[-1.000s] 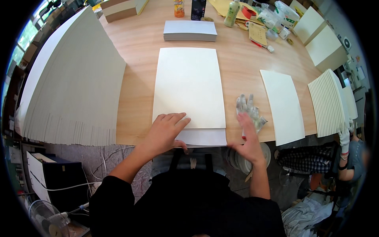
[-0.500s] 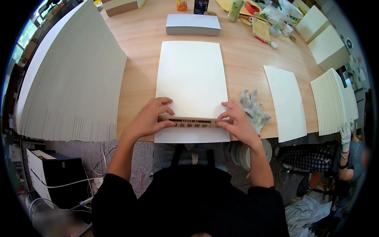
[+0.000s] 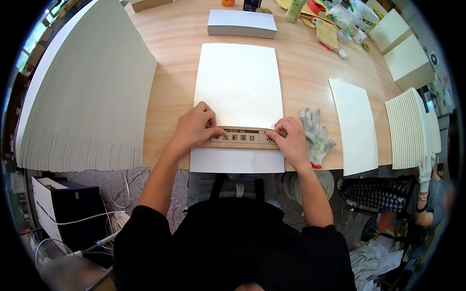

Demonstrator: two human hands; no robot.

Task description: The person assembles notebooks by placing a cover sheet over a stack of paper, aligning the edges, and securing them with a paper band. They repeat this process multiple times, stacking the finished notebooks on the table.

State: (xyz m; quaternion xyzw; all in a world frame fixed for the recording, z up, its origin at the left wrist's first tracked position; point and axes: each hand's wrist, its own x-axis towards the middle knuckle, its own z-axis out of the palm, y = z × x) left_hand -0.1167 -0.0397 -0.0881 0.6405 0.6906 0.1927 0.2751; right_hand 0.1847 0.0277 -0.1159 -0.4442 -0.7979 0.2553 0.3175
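Nearest, at the table (image 3: 169,114) edge, a white underlayer (image 3: 237,161) shows as a bare strip, its near edge about level with the table's. Just beyond it a brown band (image 3: 245,139), printed with dark characters, crosses from side to side; it appears to be the near edge of the cover (image 3: 238,80), turned back.

Left hand (image 3: 193,127): clamped on the band toward its left end, thumb on the brown face, fingers curled behind. Right hand (image 3: 291,140): clamped likewise at the right end. The hands are apart, the printed band between them.

Progress, as judged: the turn-back is begun along the full width; whether a crease is set cannot be told. The band is not yet released, and the rest of the cover lies flat beyond it, unfolded.

To the right, just beside the right hand, lies a grey-white glove (image 3: 314,133), unworn. Farther right are a pale panel (image 3: 355,127), flat, and a ribbed stack (image 3: 405,128). At left stands a tall stack (image 3: 92,92) of boards. Beyond the cover, well apart, sits a paper block (image 3: 241,25), untouched.
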